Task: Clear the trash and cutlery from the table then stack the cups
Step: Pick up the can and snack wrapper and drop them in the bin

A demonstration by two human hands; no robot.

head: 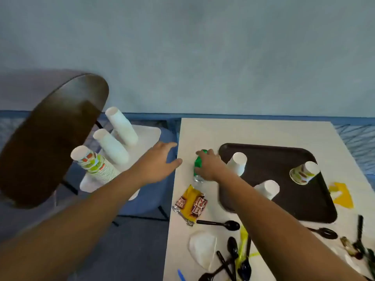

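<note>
the right hand [209, 166] is wrapped over a green can [197, 165] on the white tabletop [253, 130], just left of the dark tray [274, 153]. its fingers [203, 152] curl around the can, so it looks held, but i cannot tell if it has left the tabletop yet. the left hand [160, 159] is left of the can, past the tabletop's edge, fingers spread wide and holding nothing.

the can looks thin and light. it may be smooth and a bit slippery, and it would dent if squeezed hard. a hold around its middle seems best, firm but gentle.

there is lots more to clear. a yellow wrapper [191, 204] lies on the near side of the can. black spoons [221, 224] lie nearer still. three cups [237, 163] sit upside down on the tray, not stacked yet. tall stacks [121, 126] of cups stand on a small white stand left of the tabletop.
</note>
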